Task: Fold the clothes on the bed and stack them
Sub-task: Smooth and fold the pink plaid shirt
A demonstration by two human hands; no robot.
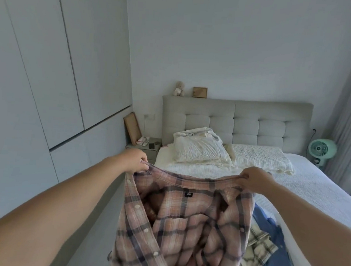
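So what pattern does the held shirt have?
The shirt is pink and cream plaid with dark lines and white buttons; the head view shows it.

Pink plaid shirt (184,227), grey headboard (235,120)

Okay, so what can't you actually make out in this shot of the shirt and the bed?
Head view only:
- Plaid shirt: its hem is cut off by the bottom edge.
- Clothes on the bed: largely covered by the shirt and the right forearm, so their number is unclear.
- Shirt label: too small to read.
- Nightstand items: too small to identify.
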